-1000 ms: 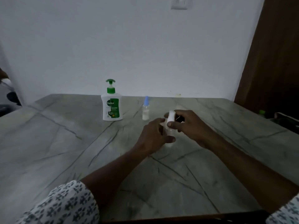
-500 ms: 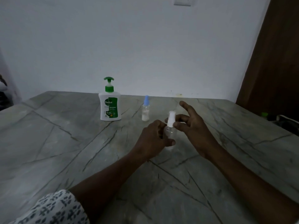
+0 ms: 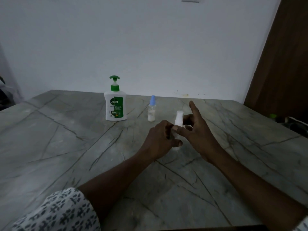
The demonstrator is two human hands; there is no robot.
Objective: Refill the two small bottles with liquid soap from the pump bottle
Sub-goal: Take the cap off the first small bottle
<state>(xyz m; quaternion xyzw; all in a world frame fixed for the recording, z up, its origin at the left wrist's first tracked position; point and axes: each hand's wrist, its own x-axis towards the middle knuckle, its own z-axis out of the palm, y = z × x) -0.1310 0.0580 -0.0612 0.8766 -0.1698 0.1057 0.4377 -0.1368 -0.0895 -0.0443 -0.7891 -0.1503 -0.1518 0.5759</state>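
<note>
At the counter's point(image 3: 66, 147) middle, the left hand point(image 3: 160, 138) grips the white-capped small bottle point(image 3: 178, 123) while fingers of the right hand point(image 3: 199, 130) pinch its cap point(image 3: 179, 115): uncapping, I'd judge, so next comes twisting it free, then the pump bottle point(image 3: 115, 105) near the far edge.

Dim bluish indoor light, soft faint shadows, slight grain, wide-angle bending at edges, source possibly overhead

The left hand point(image 3: 160, 139) grips the body of a white-capped bottle point(image 3: 178, 120), held upright on the table point(image 3: 66, 147). The right hand point(image 3: 198, 130) pinches its top between thumb and a bent finger, with the forefinger pointing away. Just beyond the left hand stands a blue-capped bottle point(image 3: 151, 110). A pump bottle point(image 3: 115, 105) stands farther to that hand's left.
</note>
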